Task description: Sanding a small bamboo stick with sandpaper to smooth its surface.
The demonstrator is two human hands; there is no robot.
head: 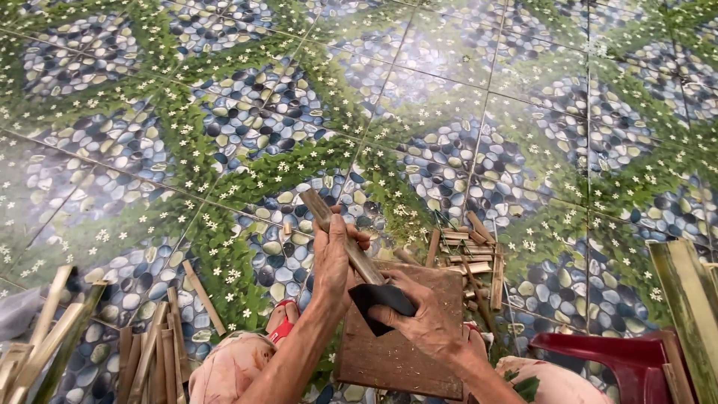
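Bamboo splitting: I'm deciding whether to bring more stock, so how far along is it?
Done: short split sticks lie past the wooden board, and more slats lie at lower left. In hand: the left hand holds a bamboo piece standing tilted on the board, and the right hand presses a dark blade against it. Left: long uncut strips at the right and more at the far left.

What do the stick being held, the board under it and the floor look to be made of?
The stick in the left hand looks like split bamboo: pale, fibrous, matte. The board seems raw, worn brown wood. The floor looks like glossy ceramic tile: grout lines, sheen, printed pebbles.
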